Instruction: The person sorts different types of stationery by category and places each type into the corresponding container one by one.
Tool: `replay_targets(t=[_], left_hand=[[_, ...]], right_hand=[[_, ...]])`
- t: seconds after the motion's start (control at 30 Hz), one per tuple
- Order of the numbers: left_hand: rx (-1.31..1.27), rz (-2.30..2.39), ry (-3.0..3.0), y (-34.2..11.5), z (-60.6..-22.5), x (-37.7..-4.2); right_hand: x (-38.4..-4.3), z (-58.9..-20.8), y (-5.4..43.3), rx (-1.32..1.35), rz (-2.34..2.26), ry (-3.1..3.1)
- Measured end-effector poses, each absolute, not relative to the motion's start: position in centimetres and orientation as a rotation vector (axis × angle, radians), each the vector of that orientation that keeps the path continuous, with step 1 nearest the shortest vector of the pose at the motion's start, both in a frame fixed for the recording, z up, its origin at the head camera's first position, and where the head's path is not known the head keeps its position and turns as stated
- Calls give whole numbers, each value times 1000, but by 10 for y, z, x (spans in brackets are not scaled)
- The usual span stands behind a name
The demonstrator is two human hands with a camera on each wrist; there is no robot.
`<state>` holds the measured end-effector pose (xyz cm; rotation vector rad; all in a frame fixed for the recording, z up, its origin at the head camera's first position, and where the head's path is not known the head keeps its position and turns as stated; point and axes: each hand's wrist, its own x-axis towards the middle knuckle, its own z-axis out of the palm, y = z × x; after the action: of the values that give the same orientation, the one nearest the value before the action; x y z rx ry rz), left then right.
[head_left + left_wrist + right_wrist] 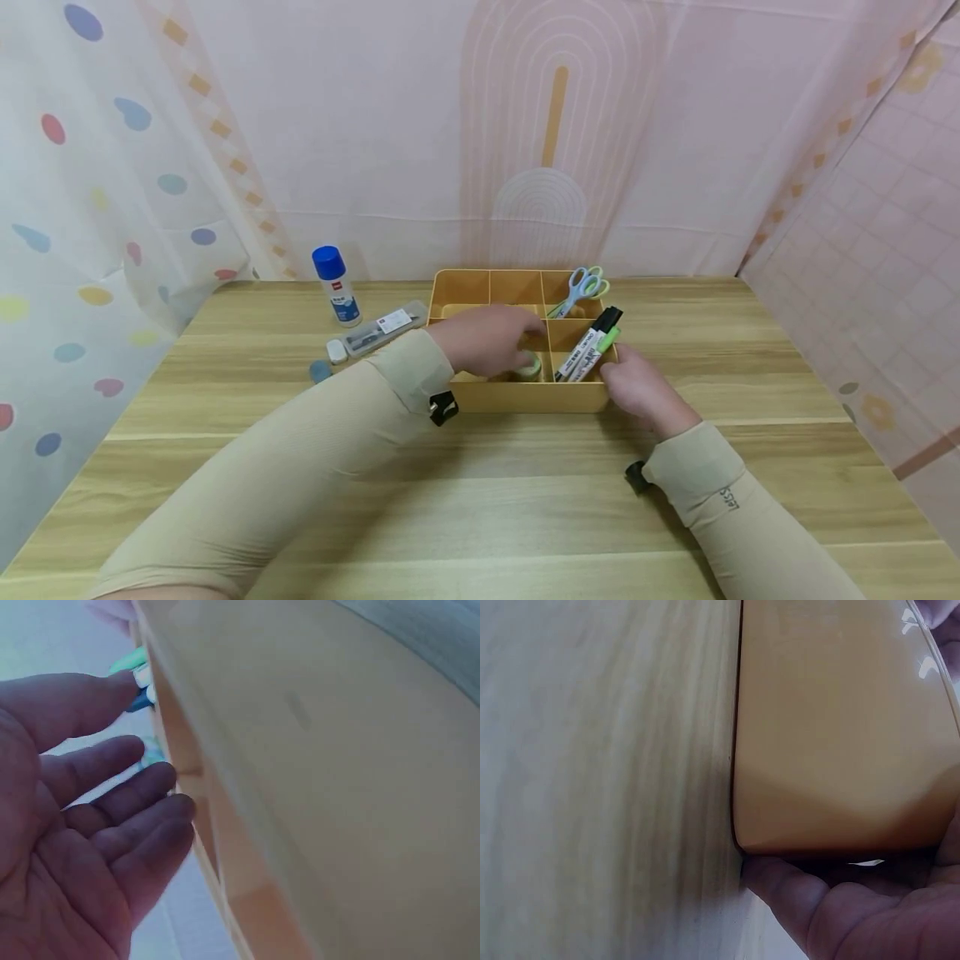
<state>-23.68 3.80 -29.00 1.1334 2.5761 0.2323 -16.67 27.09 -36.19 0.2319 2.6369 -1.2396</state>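
A yellow desk organizer [517, 398] with several compartments stands on the table. My left hand [491, 340] reaches over its front middle compartment; a pale green roll of tape [529, 367] lies there just under the fingertips. In the left wrist view the left hand [97, 795] has loosely bent, spread fingers with nothing between them. My right hand [637, 385] grips the organizer's right end, fingers at its lower corner in the right wrist view. Markers [588, 350], black and green, lean in the front right compartment. Scissors [581, 287] stand in the back right one.
Left of the organizer, a glue bottle [337, 287] with a blue cap stands upright. Near it lie a clear flat case [382, 329], a white eraser-like block [337, 351] and a small blue round item [320, 371]. A patterned curtain [375, 167] hangs behind the table.
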Motion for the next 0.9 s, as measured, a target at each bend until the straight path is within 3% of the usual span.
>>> replay_targets(t=[0.37,0.9], left_hand=[[1049,541,2835,-13,-265,-258],[676,396,3139,-96,-255,-305]], right_hand=[[-166,-360,274,234,-1213,2638],[-163,-358,279,265,-1224,2610]])
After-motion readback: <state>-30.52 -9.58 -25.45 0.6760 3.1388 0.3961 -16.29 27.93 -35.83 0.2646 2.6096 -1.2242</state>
